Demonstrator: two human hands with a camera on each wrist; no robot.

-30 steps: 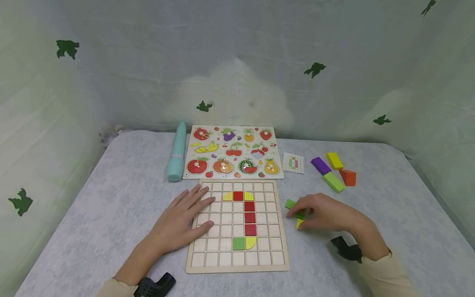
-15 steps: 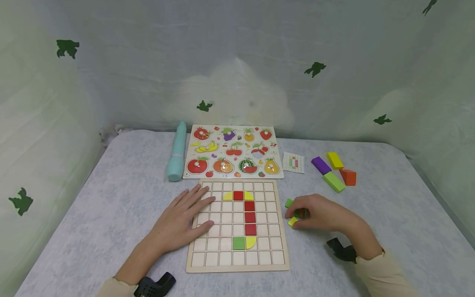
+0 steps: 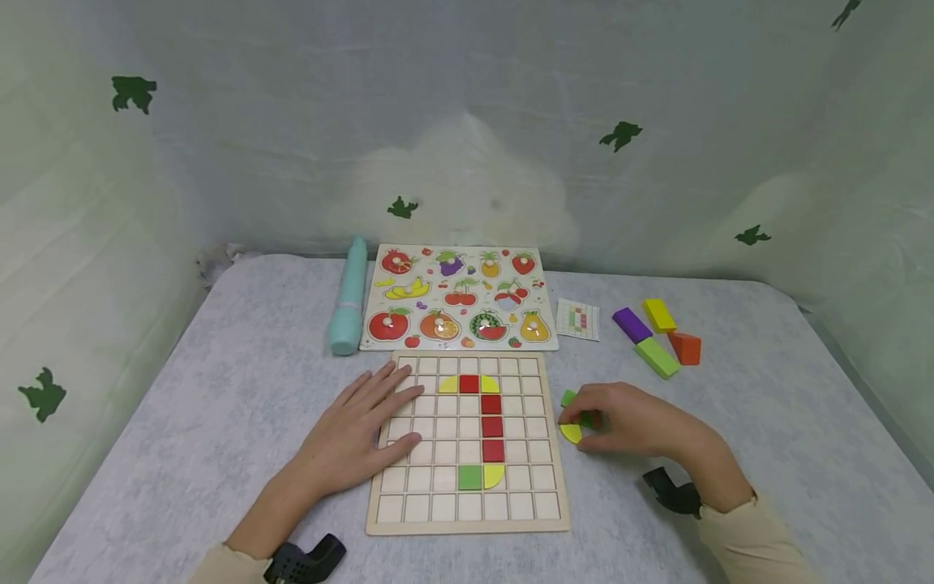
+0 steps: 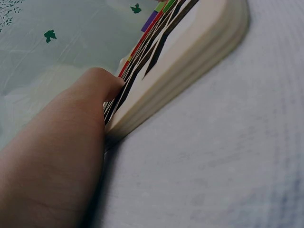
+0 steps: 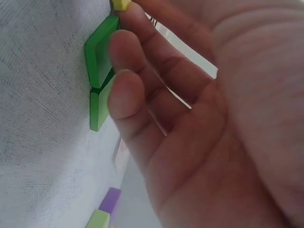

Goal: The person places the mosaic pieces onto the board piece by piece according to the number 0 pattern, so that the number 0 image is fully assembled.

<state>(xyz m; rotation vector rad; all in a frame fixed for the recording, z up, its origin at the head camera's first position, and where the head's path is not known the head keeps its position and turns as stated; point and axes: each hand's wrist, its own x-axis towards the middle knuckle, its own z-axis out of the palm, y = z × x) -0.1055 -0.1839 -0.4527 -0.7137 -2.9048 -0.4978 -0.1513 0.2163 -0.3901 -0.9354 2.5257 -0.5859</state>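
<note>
A wooden grid board (image 3: 452,523) lies in front of me with red, yellow and green tiles set in its cells. My left hand (image 3: 365,434) lies flat, fingers straight, on the board's left part; the left wrist view shows the board's edge (image 4: 190,61) beside that hand. My right hand (image 3: 620,418) is just right of the board and pinches a yellow quarter-round tile (image 3: 571,433) at its fingertips. Green tiles (image 3: 568,398) lie on the cloth under that hand, and the right wrist view shows these green tiles (image 5: 98,59) behind the curled fingers (image 5: 126,90).
A fruit peg puzzle (image 3: 458,298) lies behind the board, with a teal tube (image 3: 348,297) to its left and a small pattern card (image 3: 577,319) to its right. Purple, yellow, green and orange blocks (image 3: 657,337) sit at the right. Fabric walls enclose the table.
My right hand has lifted the yellow tile from the cloth and shifted slightly left toward the board, turning the tile so its curved face shows. The left hand has not moved.
</note>
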